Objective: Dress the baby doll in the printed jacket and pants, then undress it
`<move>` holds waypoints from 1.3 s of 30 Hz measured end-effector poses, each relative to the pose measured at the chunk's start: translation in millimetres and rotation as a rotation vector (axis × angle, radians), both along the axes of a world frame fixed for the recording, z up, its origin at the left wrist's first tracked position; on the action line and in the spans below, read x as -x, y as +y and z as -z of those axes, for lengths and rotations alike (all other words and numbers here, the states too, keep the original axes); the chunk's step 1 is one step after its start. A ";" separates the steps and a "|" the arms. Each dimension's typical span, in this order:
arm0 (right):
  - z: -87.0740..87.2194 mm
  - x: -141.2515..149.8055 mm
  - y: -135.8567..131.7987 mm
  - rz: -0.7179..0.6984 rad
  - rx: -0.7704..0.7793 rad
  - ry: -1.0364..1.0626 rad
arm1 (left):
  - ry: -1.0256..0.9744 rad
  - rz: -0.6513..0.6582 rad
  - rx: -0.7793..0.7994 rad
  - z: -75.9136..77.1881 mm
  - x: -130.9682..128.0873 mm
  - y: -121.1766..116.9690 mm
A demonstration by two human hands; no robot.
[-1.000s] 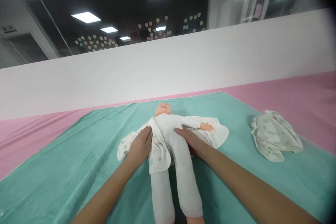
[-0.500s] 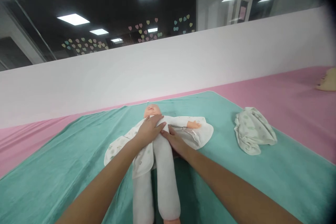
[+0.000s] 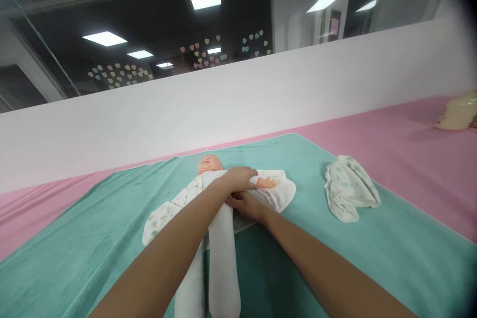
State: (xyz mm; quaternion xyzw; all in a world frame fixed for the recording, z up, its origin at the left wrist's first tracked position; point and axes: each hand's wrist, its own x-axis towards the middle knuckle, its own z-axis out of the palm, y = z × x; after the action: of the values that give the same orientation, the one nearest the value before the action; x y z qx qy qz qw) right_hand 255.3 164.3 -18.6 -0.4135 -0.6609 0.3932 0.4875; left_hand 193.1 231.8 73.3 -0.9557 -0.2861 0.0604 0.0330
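A baby doll (image 3: 209, 164) lies on its back on a green blanket (image 3: 112, 208), head toward the wall, in white clothes. A white printed jacket (image 3: 167, 216) is spread open beneath and beside it. My left hand (image 3: 241, 179) reaches across the doll's chest, its fingers curved over the sleeved arm near the bare doll hand (image 3: 267, 183). Just below, my right hand (image 3: 248, 204) is at the doll's side by the jacket, with curled fingers. What its fingertips hold is hidden beneath the doll and my left hand.
A crumpled white cloth with a green print (image 3: 350, 189) lies to the right on the blanket. Pink sheeting (image 3: 402, 149) surrounds the blanket. A pale yellowish object (image 3: 456, 113) is at the far right. Behind stands a white wall (image 3: 238, 104) below dark glass.
My left hand has slid right from the doll's chest onto its sleeved arm. My right hand's fingers have curled in at the doll's side. The view has shifted slightly.
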 end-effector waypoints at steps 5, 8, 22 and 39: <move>6.8 -16.0 15.1 0.116 -0.015 -0.165 | -0.049 -0.032 -0.051 -7.5 3.6 12.2; 8.6 -36.2 24.3 0.386 -0.016 -0.309 | -0.091 -0.054 -0.087 -9.1 8.4 17.9; 5.3 -89.9 25.6 0.885 -0.028 -0.734 | -0.125 0.063 -0.192 31.3 -18.0 12.2; 14.0 -123.4 28.6 0.931 0.008 0.340 | 0.055 0.038 -0.196 20.3 -8.5 17.8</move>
State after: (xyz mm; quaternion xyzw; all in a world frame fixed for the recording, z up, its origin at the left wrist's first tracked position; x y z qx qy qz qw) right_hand 378.6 192.9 -32.5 -0.5968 -0.3157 0.1982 0.7105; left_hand 201.6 249.6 53.0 -0.9512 -0.2715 0.0575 0.1352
